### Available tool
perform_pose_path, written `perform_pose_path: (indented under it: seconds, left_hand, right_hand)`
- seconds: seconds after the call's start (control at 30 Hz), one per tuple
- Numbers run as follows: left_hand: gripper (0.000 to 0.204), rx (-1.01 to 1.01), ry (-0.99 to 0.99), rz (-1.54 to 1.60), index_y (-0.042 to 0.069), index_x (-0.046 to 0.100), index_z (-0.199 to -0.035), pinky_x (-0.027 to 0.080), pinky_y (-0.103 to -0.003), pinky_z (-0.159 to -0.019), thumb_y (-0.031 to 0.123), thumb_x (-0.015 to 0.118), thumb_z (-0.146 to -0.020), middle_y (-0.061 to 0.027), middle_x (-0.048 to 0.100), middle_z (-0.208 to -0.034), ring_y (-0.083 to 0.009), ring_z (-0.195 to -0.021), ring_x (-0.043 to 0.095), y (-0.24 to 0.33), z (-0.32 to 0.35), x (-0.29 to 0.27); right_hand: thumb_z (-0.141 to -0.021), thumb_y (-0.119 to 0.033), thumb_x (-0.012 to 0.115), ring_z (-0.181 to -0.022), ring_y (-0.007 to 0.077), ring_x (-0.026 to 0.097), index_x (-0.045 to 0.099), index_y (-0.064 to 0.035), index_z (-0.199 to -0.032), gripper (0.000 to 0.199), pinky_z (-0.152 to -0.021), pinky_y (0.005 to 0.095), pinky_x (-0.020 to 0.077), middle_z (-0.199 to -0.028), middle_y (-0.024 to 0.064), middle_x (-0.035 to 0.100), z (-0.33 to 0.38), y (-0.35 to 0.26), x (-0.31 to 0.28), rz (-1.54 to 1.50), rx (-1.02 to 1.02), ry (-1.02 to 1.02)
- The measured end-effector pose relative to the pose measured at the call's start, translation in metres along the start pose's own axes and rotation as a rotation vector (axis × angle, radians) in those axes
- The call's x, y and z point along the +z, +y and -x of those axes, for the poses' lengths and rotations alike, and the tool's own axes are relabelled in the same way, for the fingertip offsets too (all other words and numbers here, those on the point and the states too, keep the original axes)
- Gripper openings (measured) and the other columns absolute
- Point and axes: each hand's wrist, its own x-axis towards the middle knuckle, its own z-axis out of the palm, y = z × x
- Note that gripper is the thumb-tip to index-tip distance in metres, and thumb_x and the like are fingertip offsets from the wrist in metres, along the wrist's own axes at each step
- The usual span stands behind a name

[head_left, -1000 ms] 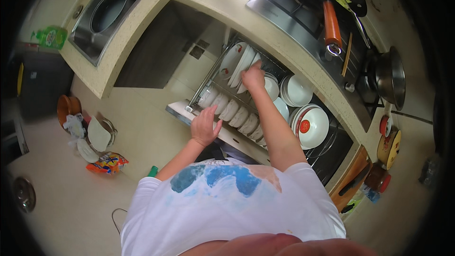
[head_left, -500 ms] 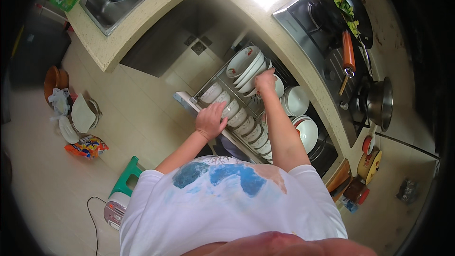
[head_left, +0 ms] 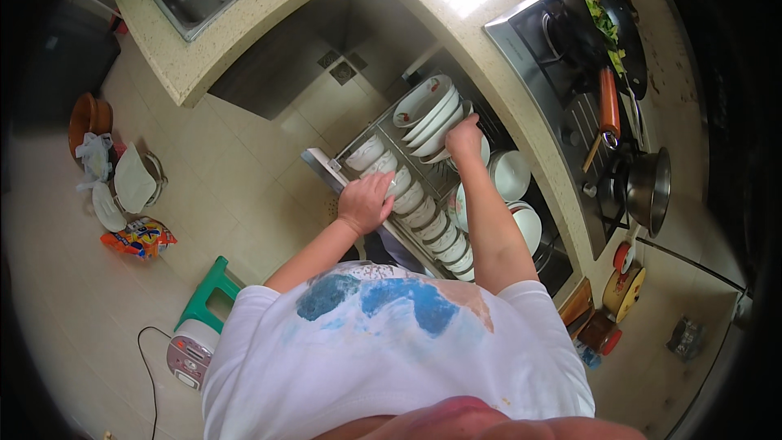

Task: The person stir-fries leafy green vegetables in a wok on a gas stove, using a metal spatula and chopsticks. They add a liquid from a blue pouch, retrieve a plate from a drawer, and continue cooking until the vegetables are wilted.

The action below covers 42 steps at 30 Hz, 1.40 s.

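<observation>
A pulled-out wire dish drawer [head_left: 330,167] stands in front of me. Along its near side runs a row of small white bowls [head_left: 419,213] tipped on edge. My left hand [head_left: 366,202] lies over this row, fingers stretched onto one bowl and thumb apart. Toward the far end several white oval plates [head_left: 423,106] with red decoration lean together on edge. My right hand [head_left: 464,138] is closed on the rim of a white dish [head_left: 467,108] just right of these plates; its palm side is hidden. More round white bowls [head_left: 511,175] sit right of my right forearm.
The beige countertop [head_left: 456,41] curves above the drawer. On the stove [head_left: 546,73] stand a wok [head_left: 599,24] with greens and a metal pot [head_left: 649,191]. Jars [head_left: 623,297] are at the right. A green stool [head_left: 208,297] and bags [head_left: 138,238] are on the floor at left.
The view has shifted slightly. My right hand keeps its grip at the dish, and my left hand stays on the bowl row. The dishes look almost unmoved.
</observation>
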Motion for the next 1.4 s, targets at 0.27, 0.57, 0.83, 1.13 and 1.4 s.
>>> perform_pose_path:
  seconds: [0.27, 0.57, 0.83, 1.13, 1.4]
  left_hand:
    - [0.044, -0.019, -0.048, 0.016, 0.007, 0.054, -0.114, 0.047, -0.035, -0.070, 0.022, 0.064, -0.074, -0.0083, 0.061, -0.097, -0.0235, -0.088, 0.059, -0.001, 0.000, 0.000]
    - [0.042, -0.020, -0.036, 0.021, 0.007, 0.055, -0.113, 0.046, -0.034, -0.069, 0.023, 0.063, -0.074, -0.0071, 0.060, -0.094, -0.0224, -0.083, 0.059, -0.003, 0.000, 0.000]
    - [0.041, -0.014, -0.034, 0.019, 0.007, 0.054, -0.111, 0.044, -0.034, -0.067, 0.022, 0.062, -0.074, -0.0054, 0.059, -0.088, -0.0210, -0.079, 0.058, -0.002, -0.002, -0.002]
    - [0.038, -0.028, 0.002, 0.041, 0.009, 0.056, -0.108, 0.045, -0.034, -0.066, 0.022, 0.063, -0.073, -0.0049, 0.060, -0.088, -0.0214, -0.080, 0.059, -0.001, -0.003, -0.001]
    - [0.038, -0.011, -0.007, 0.019, 0.009, 0.058, -0.107, 0.046, -0.034, -0.063, 0.023, 0.066, -0.072, -0.0048, 0.061, -0.088, -0.0219, -0.077, 0.058, 0.002, -0.006, 0.000]
  right_hand:
    - [-0.077, -0.007, 0.052, -0.110, 0.0450, 0.051, 0.028, 0.0077, -0.132, 0.062, -0.093, 0.0409, 0.0446, -0.114, 0.0335, 0.054, -0.031, -0.024, -0.006, 0.253, -0.086, -0.099]
    - [-0.080, -0.007, 0.051, -0.080, 0.0368, 0.067, 0.036, 0.0055, -0.128, 0.052, -0.063, 0.0402, 0.0565, -0.107, 0.0267, 0.060, -0.051, -0.033, -0.029, 0.129, 0.127, -0.339]
    - [-0.083, -0.002, 0.040, -0.066, 0.0342, 0.067, 0.058, 0.0073, -0.101, 0.027, -0.048, 0.0391, 0.0556, -0.095, 0.0236, 0.063, -0.094, -0.015, -0.030, 0.164, 0.151, -0.567]
    - [-0.078, -0.002, 0.044, -0.061, 0.0335, 0.066, 0.029, 0.0168, -0.124, 0.052, -0.048, 0.0397, 0.0553, -0.086, 0.0282, 0.063, -0.048, -0.018, -0.021, 0.124, 0.030, -0.353]
    - [-0.074, -0.018, 0.062, -0.098, 0.0365, 0.059, 0.006, 0.0214, -0.132, 0.090, -0.086, 0.0387, 0.0465, -0.113, 0.0339, 0.053, 0.001, -0.031, 0.011, 0.282, -0.153, -0.155]
